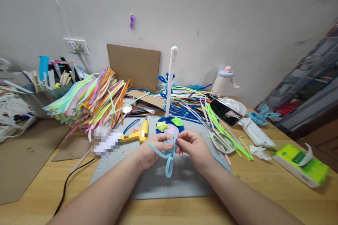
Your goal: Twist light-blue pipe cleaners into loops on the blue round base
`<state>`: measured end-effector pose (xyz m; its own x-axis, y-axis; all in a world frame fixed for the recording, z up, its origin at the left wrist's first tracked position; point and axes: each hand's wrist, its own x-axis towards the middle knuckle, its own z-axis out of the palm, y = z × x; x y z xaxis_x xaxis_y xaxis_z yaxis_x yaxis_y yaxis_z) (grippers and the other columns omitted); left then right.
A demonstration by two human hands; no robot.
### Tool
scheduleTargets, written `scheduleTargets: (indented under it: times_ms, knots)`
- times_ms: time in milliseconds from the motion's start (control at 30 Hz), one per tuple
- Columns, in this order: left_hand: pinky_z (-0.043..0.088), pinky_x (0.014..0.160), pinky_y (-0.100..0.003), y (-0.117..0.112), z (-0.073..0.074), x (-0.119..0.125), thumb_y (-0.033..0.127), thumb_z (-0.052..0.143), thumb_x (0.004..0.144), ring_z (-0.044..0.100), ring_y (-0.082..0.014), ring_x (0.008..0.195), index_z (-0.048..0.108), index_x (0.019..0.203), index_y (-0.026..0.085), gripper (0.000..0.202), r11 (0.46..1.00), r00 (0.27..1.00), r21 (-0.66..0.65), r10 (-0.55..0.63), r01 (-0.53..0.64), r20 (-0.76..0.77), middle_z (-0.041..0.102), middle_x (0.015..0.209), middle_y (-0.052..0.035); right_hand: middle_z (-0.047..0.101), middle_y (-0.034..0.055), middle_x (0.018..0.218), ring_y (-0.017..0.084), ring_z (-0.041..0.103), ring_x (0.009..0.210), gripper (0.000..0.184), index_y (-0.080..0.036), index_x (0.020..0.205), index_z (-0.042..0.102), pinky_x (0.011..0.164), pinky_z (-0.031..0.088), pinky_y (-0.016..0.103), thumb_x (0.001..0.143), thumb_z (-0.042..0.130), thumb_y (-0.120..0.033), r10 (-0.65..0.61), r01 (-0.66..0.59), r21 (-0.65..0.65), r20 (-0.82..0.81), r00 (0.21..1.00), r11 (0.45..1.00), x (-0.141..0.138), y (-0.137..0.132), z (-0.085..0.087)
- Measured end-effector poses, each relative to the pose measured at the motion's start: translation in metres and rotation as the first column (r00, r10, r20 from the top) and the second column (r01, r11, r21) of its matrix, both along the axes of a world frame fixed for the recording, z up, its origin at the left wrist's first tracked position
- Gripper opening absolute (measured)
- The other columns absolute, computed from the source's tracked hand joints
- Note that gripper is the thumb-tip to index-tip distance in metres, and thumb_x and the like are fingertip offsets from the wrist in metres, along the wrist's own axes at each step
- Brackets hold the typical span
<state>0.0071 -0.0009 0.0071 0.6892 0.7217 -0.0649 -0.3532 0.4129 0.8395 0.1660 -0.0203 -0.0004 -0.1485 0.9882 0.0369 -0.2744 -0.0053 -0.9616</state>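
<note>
Over a grey cutting mat [158,179], my left hand [151,151] and my right hand [194,147] meet, both pinched on a light blue pipe cleaner [169,163] bent into loops. One loop hangs down below my fingers and a tail runs off to the left. Just beyond my hands stands a round blue base [169,126] with a yellow star, a green piece and a pink middle. A white fuzzy post [171,81] rises upright from that base.
A yellow glue gun [137,134] lies left of the base, its black cord trailing toward me. A heap of coloured pipe cleaners [89,100] fills the left. Scissors [223,142], a phone [225,111], loose stems and a green tissue pack [301,163] lie to the right.
</note>
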Motion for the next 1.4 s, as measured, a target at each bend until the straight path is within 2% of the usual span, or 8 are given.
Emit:
scheduleTargets:
  times_ms: [233, 433, 567, 667, 733, 1000, 1200, 1400]
  knots:
    - [0.042, 0.069, -0.030, 0.000, -0.004, 0.003, 0.023, 0.071, 0.064, 0.062, -0.0175, 0.066, 0.061, 0.077, 0.011, 0.021, 0.995, 0.994, -0.036, 0.093, -0.096, -0.062, 0.065, 0.070, -0.0064, 0.057, -0.0039, 0.051, 0.006, 0.050, 0.043, 0.026, -0.015, 0.070, 0.055, 0.035, 0.037, 0.013, 0.062, 0.075, -0.029, -0.002, -0.023, -0.223, -0.110, 0.994, 0.975, -0.002, -0.002, -0.003]
    - [0.041, 0.060, -0.025, 0.004, -0.008, 0.002, 0.026, 0.075, 0.059, 0.058, -0.0130, 0.057, 0.062, 0.075, 0.012, 0.025, 0.981, 0.972, -0.043, 0.182, -0.190, -0.150, 0.063, 0.066, -0.0033, 0.055, -0.0012, 0.061, 0.007, 0.049, 0.047, 0.023, -0.015, 0.071, 0.053, 0.035, 0.031, 0.014, 0.068, 0.069, -0.031, 0.141, -0.144, -0.279, -0.030, 0.989, 0.949, -0.002, -0.004, -0.004]
    - [0.039, 0.060, -0.024, 0.006, -0.009, 0.003, 0.026, 0.074, 0.059, 0.056, -0.0107, 0.059, 0.064, 0.075, 0.013, 0.023, 0.960, 0.940, -0.062, 0.254, -0.274, -0.228, 0.063, 0.067, -0.0025, 0.052, -0.0013, 0.065, 0.008, 0.046, 0.051, 0.020, -0.017, 0.075, 0.055, 0.041, 0.033, 0.018, 0.077, 0.057, -0.037, -0.016, 0.009, 0.042, 0.196, 0.980, 0.999, -0.001, -0.007, 0.004]
    - [0.037, 0.056, -0.022, 0.006, -0.010, 0.004, 0.024, 0.074, 0.057, 0.054, -0.0101, 0.058, 0.064, 0.074, 0.013, 0.023, 0.949, 0.914, -0.047, 0.288, -0.313, -0.285, 0.062, 0.065, -0.0013, 0.056, 0.0027, 0.080, 0.014, 0.052, 0.071, 0.013, -0.019, 0.084, 0.061, 0.061, 0.043, 0.026, 0.077, 0.060, -0.029, -0.073, -0.131, 0.408, 0.449, 0.891, 0.903, -0.001, -0.012, 0.010]
    - [0.036, 0.053, -0.022, 0.006, -0.012, 0.005, 0.025, 0.075, 0.056, 0.053, -0.0096, 0.055, 0.063, 0.073, 0.013, 0.024, 0.945, 0.902, -0.036, 0.298, -0.324, -0.311, 0.060, 0.063, -0.0003, 0.057, 0.0043, 0.086, 0.016, 0.053, 0.080, 0.009, -0.020, 0.085, 0.064, 0.072, 0.043, 0.029, 0.078, 0.059, -0.023, -0.116, -0.233, 0.515, 0.557, 0.822, 0.825, 0.000, -0.015, 0.012]
    - [0.037, 0.051, -0.022, 0.009, -0.015, 0.005, 0.031, 0.076, 0.052, 0.050, -0.0089, 0.053, 0.060, 0.073, 0.014, 0.031, 0.890, 0.808, 0.124, 0.451, -0.438, -0.378, 0.059, 0.065, 0.0016, 0.062, 0.0055, 0.085, 0.014, 0.059, 0.079, 0.013, -0.020, 0.088, 0.065, 0.071, 0.048, 0.026, 0.081, 0.056, -0.014, -0.194, -0.269, 0.676, 0.527, 0.828, 0.686, 0.001, -0.019, 0.006]
    - [0.037, 0.052, -0.021, 0.008, -0.013, 0.005, 0.034, 0.074, 0.056, 0.050, -0.0085, 0.053, 0.056, 0.073, 0.016, 0.031, 0.887, 0.808, 0.103, 0.454, -0.450, -0.376, 0.058, 0.063, 0.0027, 0.063, 0.0064, 0.083, 0.014, 0.058, 0.078, 0.014, -0.019, 0.091, 0.063, 0.071, 0.048, 0.025, 0.082, 0.054, -0.013, -0.208, -0.383, 0.746, 0.562, 0.800, 0.544, 0.000, -0.025, 0.010]
    - [0.036, 0.053, -0.022, 0.009, -0.014, 0.006, 0.036, 0.074, 0.056, 0.049, -0.0087, 0.054, 0.058, 0.075, 0.015, 0.033, 0.884, 0.810, 0.101, 0.459, -0.456, -0.365, 0.057, 0.062, 0.0019, 0.063, 0.0071, 0.085, 0.015, 0.057, 0.080, 0.018, -0.019, 0.092, 0.063, 0.073, 0.047, 0.027, 0.080, 0.055, -0.009, -0.193, -0.389, 0.750, 0.557, 0.808, 0.534, 0.002, -0.027, 0.012]
